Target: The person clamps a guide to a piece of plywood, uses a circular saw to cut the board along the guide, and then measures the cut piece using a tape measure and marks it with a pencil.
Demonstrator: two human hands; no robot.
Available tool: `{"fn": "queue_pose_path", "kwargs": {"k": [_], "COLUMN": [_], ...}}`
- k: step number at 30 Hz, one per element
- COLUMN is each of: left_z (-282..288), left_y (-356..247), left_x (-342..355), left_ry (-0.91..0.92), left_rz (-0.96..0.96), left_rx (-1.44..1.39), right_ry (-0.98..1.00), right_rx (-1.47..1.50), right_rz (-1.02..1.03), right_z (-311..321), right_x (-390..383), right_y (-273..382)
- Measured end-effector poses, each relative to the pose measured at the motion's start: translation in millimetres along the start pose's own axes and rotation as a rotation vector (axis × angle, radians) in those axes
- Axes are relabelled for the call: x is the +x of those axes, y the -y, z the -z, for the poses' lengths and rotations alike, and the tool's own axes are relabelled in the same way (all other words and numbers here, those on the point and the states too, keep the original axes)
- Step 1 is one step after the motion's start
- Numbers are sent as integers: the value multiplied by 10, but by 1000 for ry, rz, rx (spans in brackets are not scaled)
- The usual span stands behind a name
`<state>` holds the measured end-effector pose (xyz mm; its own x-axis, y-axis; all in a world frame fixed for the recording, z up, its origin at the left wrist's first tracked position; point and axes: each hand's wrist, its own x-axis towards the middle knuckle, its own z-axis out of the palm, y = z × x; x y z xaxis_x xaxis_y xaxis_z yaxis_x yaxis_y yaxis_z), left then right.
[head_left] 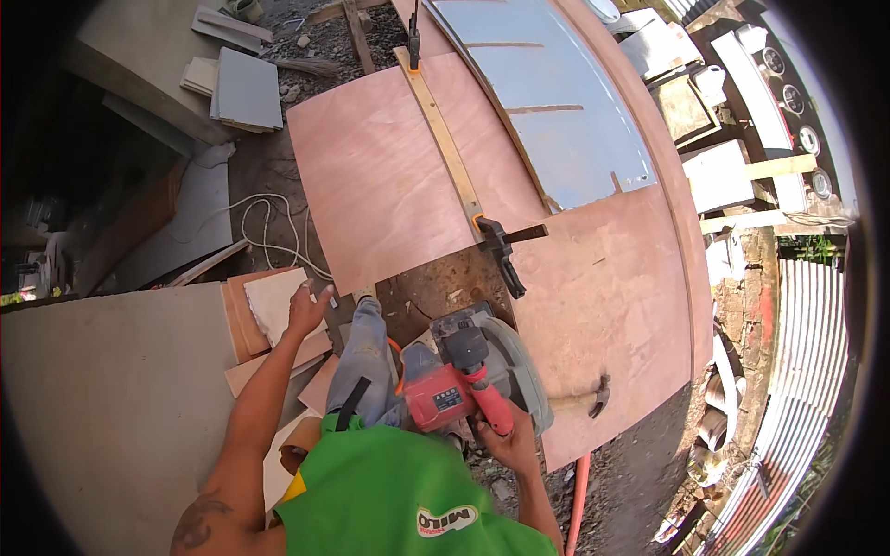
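My right hand (512, 445) grips the handle of a red and grey circular saw (436, 397), held in front of my body. The saw's grey guard is close to the edge of a large reddish plywood sheet (612, 306). My left hand (306, 313) is stretched out with fingers apart, near the lower left corner of a plywood panel (371, 176); nothing shows in it. A straight wooden strip (438, 130) lies across that panel. A black clamp (502, 252) is at the strip's near end, and another black clamp (413, 46) at its far end.
A hammer (593, 399) lies on the large sheet, below a blue-grey panel (565, 139). Wood offcuts (255, 320) are stacked beside a concrete surface (111, 389). A pale cord (269, 227) loops on the ground, and an orange hose (578, 500) runs near my right arm.
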<state>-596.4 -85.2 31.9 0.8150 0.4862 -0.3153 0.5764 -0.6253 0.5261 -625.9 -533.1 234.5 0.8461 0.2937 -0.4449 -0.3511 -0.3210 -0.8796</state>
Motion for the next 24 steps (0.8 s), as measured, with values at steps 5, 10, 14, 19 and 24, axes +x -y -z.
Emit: {"fn": "queue_pose_path", "kwargs": {"k": [5, 10, 14, 19, 24], "left_z": [-194, -377, -588, -538, -587], "left_y": [-519, -332, -615, -515, -604], "left_x": [700, 1248, 1224, 1229, 1215], "left_ry": [-65, -220, -263, -346, -400], "left_rz": [150, 195, 265, 278, 259], "left_rx": [-78, -285, -306, -276, -257], "right_ry": [28, 12, -17, 20, -1], "right_rx": [-91, -70, -101, -63, -58], "right_rz": [163, 167, 137, 142, 205], "right_z": [-291, -413, -278, -290, -342], "right_x": [595, 1080, 1246, 1378, 1485], "right_y": [-141, -274, -460, -350, -453]}}
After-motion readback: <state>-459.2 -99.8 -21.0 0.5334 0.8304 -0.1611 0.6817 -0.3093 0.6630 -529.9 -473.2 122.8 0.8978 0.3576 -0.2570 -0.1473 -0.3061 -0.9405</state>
